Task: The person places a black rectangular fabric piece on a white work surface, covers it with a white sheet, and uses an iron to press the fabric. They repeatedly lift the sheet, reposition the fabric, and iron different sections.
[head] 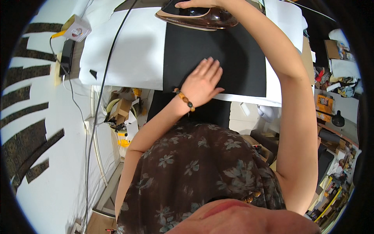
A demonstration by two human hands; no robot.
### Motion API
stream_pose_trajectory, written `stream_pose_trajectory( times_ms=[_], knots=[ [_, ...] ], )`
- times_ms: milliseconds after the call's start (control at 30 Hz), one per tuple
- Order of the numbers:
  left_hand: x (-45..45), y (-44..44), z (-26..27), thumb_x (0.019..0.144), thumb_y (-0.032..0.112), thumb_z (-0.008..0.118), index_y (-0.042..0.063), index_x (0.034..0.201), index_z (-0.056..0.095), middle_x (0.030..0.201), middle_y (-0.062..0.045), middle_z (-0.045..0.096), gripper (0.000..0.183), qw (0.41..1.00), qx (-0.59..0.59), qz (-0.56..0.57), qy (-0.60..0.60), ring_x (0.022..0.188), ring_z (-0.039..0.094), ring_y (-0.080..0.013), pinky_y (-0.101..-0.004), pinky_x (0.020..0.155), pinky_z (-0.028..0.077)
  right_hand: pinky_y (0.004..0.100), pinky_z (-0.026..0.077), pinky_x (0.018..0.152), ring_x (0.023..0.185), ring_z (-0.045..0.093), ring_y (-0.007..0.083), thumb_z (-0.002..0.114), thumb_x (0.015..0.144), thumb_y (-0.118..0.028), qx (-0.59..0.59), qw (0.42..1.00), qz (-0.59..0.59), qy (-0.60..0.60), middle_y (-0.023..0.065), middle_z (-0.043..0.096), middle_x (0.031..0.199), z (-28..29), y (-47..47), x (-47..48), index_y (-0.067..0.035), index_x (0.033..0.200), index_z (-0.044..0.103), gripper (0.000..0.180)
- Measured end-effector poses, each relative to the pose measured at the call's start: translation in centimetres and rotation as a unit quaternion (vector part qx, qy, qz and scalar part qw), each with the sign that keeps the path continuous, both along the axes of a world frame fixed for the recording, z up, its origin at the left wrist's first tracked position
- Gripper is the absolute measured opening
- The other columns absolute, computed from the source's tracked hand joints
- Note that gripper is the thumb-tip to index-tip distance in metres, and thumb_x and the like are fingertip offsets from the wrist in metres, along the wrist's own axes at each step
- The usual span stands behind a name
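Observation:
A rectangular piece of black fabric lies over white sheet material on the work surface. My left hand, with a bead bracelet at its wrist, rests palm down on the fabric's near part, fingers slightly spread. At the top of the picture my right hand is closed round the handle of a dark, glossy clothes iron. The iron is over the fabric's far edge, its tip towards the left. Whether its soleplate touches the fabric cannot be told. The picture's top edge cuts off part of this hand.
A black cable runs down left of the fabric. A small black scrap lies on the white sheet. Left stand a black device and a small white box. Below the surface at left is an open cardboard box.

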State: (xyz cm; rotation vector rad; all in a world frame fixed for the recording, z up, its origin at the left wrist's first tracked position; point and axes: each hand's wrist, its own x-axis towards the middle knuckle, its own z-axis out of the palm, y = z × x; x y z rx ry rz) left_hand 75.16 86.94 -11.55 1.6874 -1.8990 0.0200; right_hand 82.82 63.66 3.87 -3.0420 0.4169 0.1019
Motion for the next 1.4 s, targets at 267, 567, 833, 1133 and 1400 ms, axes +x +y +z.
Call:
stream_pose_trajectory(
  times_ms=[267,567,833,1133,1400],
  knots=[
    [-2.4,6.2,-0.6,0.083,0.012,0.073,0.0,0.112,0.066,0.122,-0.014,0.064,0.032,0.992,-0.076,-0.079,0.061,0.119,0.059,-0.0291,-0.0431,0.107,0.045,0.0474,0.055,0.076,0.082,0.068,0.0422,0.069,0.079,-0.051,0.028,0.993,0.115,-0.028,0.0267,0.069,0.082,-0.5,7.4,-4.4,0.002,0.088,0.07,0.054],
    [-0.1,10.8,2.1,0.08,-0.002,0.064,0.0,0.097,0.07,0.094,-0.014,0.071,0.018,0.958,-0.246,0.058,0.135,0.076,0.071,-0.0279,-0.0338,0.066,0.058,0.041,0.058,0.064,0.067,0.071,0.0327,0.071,0.082,-0.051,0.039,0.989,0.139,-0.03,0.0166,0.07,0.071,-1.8,14.4,-14.1,-0.006,0.092,0.068,0.046],
    [10.7,0.6,3.7,0.103,0.031,0.048,0.01,0.146,0.046,0.156,-0.015,0.036,0.048,0.989,0.123,-0.086,0.003,0.149,0.025,-0.0326,-0.0484,0.123,0.016,0.04,0.053,0.058,0.061,0.068,0.0329,0.08,0.077,-0.048,0.077,0.983,-0.125,-0.113,0.012,0.065,0.063,-0.6,16.1,-28.3,-0.008,0.087,0.064,0.045],
    [6.0,-7.3,0.9,0.098,0.052,0.048,0.021,0.156,0.032,0.163,-0.016,0.019,0.067,0.94,0.113,-0.259,-0.188,0.148,0.013,-0.0483,-0.0626,0.117,0.012,0.0229,0.041,0.052,0.058,0.047,0.0033,0.083,0.083,-0.026,0.133,0.542,-0.663,-0.499,-0.0064,0.054,0.067,-5.2,26.0,-40.0,-0.002,0.085,0.064,0.031],
    [-1.8,-12.3,3.2,0.096,0.035,0.06,0.004,0.14,0.051,0.149,-0.023,0.041,0.055,0.932,0.057,-0.356,-0.033,0.136,0.039,-0.0426,-0.0505,0.112,0.034,0.0238,0.046,0.056,0.058,0.057,0.0072,0.073,0.093,-0.031,0.074,0.389,-0.705,-0.588,-0.0021,0.058,0.067,-8.1,29.4,-41.8,-0.004,0.085,0.058,0.032]
  ],
)
